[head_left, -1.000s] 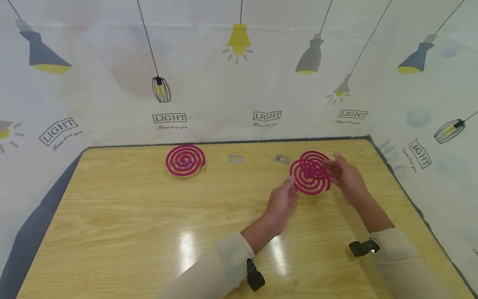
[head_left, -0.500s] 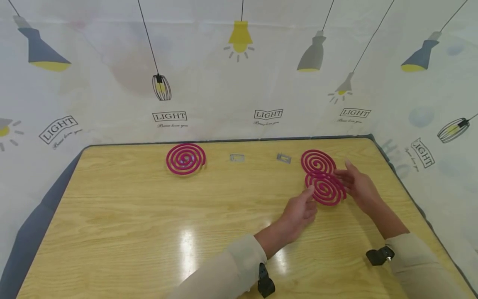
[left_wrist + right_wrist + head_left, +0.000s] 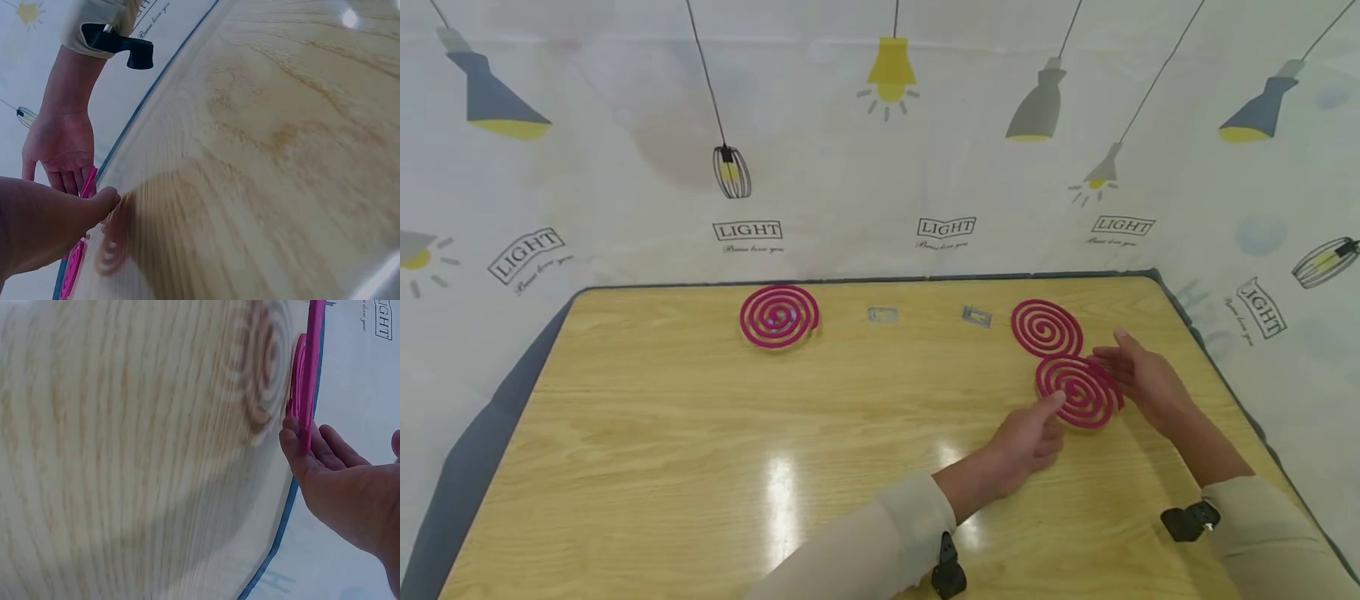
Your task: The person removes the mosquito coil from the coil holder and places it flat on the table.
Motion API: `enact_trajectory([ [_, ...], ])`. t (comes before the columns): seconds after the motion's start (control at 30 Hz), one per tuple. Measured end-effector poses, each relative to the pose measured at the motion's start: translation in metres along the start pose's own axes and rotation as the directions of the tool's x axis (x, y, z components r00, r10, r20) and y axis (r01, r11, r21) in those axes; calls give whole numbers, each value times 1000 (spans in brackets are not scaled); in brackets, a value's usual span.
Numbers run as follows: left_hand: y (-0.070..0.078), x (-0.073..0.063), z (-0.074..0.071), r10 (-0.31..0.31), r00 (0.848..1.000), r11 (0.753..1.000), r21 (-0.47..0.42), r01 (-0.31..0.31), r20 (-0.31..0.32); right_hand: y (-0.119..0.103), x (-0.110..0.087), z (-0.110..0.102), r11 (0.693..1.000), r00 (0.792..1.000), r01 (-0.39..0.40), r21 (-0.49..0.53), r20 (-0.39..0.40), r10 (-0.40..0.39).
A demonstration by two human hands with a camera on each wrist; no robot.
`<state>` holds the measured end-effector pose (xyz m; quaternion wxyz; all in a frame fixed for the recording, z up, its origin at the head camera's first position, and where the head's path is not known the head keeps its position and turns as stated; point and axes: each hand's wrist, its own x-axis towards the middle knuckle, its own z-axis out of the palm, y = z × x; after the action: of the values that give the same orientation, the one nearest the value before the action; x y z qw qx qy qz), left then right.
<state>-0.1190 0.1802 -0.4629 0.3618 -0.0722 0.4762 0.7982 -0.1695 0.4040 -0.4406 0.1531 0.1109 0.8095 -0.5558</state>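
Observation:
In the head view, my left hand (image 3: 1021,446) pinches a magenta spiral mosquito coil (image 3: 1078,400) with the thumb on top and the fingers bent underneath. My right hand (image 3: 1153,387) is at the coil's right side, its straight fingers touching the edge. The right wrist view shows this mosquito coil (image 3: 310,375) edge-on, raised off the tabletop, with the fingers of the right hand (image 3: 344,475) against its end. Just behind it lies a second mosquito coil (image 3: 1047,327), partly overlapped in the head view. A third mosquito coil (image 3: 778,317) is at the back left.
Two small flat metal pieces with cut-outs, a left metal piece (image 3: 882,314) and a right metal piece (image 3: 977,316), lie along the back of the wooden table (image 3: 700,433). A printed wall sheet (image 3: 820,167) rises behind the table edge.
Both hands have moved right and toward the person, carrying the held mosquito coil off the second one, which it covered more before. Head view shifted slightly.

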Motion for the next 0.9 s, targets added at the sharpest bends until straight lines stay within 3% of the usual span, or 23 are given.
enact_trajectory([
  [0.23,-5,3,6,-31,999,999,22,30,40,4,-1,-4,995,999,-37,-89,-10,36],
  [0.53,-4,8,9,-62,996,998,-5,62,58,5,4,-8,984,1000,-6,-181,-4,5],
  [0.9,-8,17,9,-107,990,993,-45,112,96,5,11,-4,978,999,-39,-203,-11,38],
])
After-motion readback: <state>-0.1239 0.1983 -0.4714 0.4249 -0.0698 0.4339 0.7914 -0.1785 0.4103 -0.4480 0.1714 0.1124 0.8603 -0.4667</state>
